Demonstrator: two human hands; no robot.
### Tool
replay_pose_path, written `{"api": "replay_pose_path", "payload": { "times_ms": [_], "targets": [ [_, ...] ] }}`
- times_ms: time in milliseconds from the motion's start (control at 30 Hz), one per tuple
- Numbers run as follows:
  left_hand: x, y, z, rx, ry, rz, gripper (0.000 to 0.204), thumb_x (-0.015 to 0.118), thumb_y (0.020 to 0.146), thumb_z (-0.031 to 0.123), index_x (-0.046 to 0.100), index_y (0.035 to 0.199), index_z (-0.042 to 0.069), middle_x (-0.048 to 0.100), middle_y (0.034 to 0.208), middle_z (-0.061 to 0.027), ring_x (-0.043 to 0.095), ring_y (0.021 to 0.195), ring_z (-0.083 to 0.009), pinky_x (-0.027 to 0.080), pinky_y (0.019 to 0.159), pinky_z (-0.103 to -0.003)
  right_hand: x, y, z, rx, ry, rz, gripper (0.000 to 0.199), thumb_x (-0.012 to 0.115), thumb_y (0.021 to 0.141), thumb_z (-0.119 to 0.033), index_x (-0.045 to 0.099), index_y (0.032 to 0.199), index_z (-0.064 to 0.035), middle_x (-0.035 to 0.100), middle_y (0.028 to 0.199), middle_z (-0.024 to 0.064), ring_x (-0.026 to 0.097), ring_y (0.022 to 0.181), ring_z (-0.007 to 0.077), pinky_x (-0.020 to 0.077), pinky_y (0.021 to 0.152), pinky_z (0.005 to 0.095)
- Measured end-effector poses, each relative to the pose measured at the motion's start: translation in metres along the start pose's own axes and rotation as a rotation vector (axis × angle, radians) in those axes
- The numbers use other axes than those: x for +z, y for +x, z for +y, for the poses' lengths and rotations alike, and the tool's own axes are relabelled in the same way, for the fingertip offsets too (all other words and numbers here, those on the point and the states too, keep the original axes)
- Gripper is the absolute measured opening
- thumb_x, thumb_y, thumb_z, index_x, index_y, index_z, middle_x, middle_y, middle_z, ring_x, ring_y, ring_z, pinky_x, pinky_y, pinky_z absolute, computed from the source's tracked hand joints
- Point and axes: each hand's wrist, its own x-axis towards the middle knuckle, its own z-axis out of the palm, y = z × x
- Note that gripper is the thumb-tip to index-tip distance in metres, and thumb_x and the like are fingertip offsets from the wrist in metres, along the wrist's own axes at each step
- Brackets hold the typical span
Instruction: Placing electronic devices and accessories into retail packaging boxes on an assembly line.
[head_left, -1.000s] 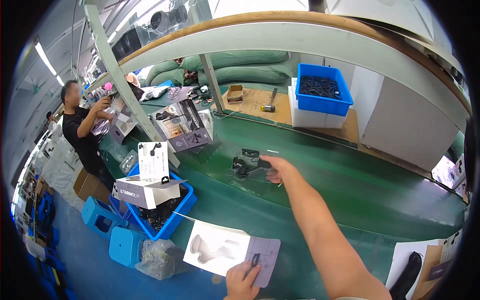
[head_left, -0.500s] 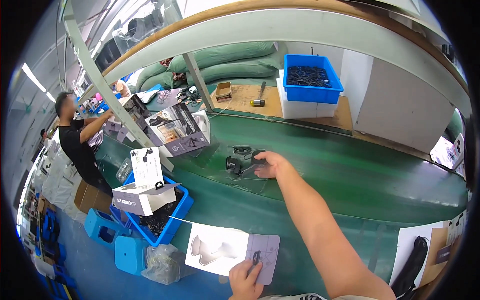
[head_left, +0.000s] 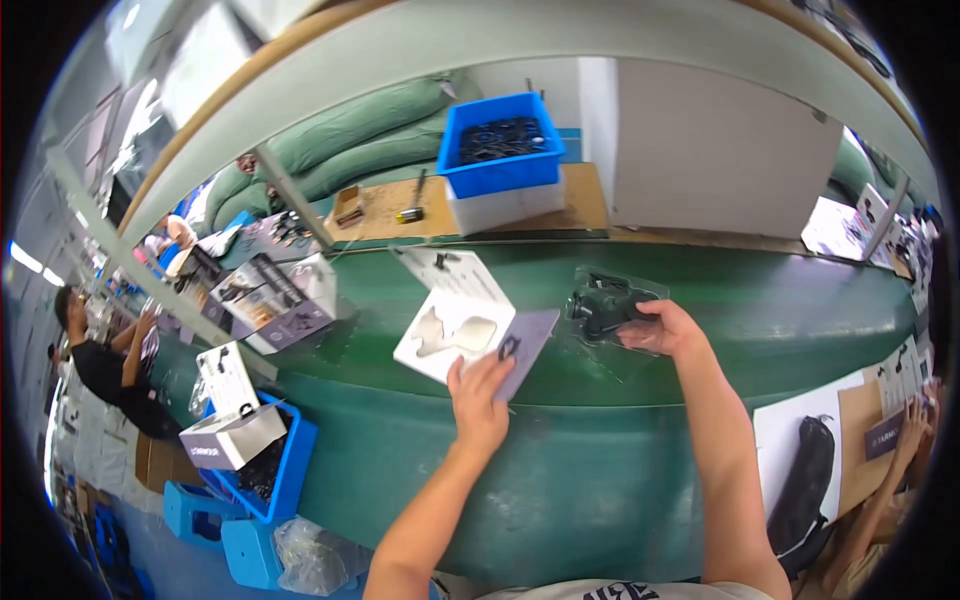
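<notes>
My left hand grips the grey-purple flap of an opened flat cardboard box, thumb and fingers at its edge. The box's white inside has a shaped cut-out, and its printed lid stands raised behind. To the right, my right hand holds the right edge of a clear plastic blister tray with black device parts in it. The tray is over the green belt; whether it touches the belt I cannot tell. The fingertips of my right hand are partly blurred against the plastic.
A blue bin of black parts stands on a white block beyond the belt. Printed boxes and another blue bin sit at left. A black pouch lies at right, near another person's hands. A person works far left.
My left hand has brought the open box forward onto the belt, and its lid now stands up. My right hand has closed on the blister tray and shifted right; the view has turned right.
</notes>
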Motion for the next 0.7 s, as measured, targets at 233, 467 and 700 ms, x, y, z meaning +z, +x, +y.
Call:
{"api": "replay_pose_path", "payload": {
  "times_ms": [233, 467, 700],
  "targets": [
    [0.069, 0.039, 0.001, 0.069, -0.030, -0.180, 0.043, 0.058, 0.077, -0.006, 0.071, 0.116, 0.006, 0.072, 0.117, -0.0092, 0.065, 0.119, -0.0260, 0.022, 0.120, -0.053, -0.030, -0.055, 0.013, 0.175, -0.111, -0.089, 0.044, 0.065, 0.085, -0.008, 0.054, 0.123, 0.0118, 0.061, 0.111, 0.0400, 0.064, 0.103, 0.0521, 0.0524, 0.093, 0.0588],
    [0.068, 0.024, 0.013, -0.008, -0.087, -0.218, 0.033, 0.060, 0.083, -0.003, 0.070, 0.114, 0.004, 0.074, 0.113, -0.0076, 0.065, 0.110, -0.0259, 0.033, 0.113, -0.046, -0.002, -0.012, 0.039, 0.212, -0.079, -0.183, 0.040, 0.063, 0.087, -0.010, 0.057, 0.121, 0.0104, 0.061, 0.115, 0.0364, 0.063, 0.104, 0.0482, 0.0501, 0.096, 0.0545],
    [0.068, 0.022, 0.002, -0.143, -0.199, -0.200, 0.030, 0.061, 0.088, 0.001, 0.070, 0.116, 0.003, 0.074, 0.114, -0.0099, 0.064, 0.099, -0.0267, 0.041, 0.102, -0.038, 0.021, -0.001, 0.058, 0.025, 0.021, -0.128, 0.033, 0.060, 0.092, -0.013, 0.059, 0.117, 0.0080, 0.065, 0.110, 0.0295, 0.064, 0.098, 0.0415, 0.0512, 0.092, 0.0462]
  ]
}}
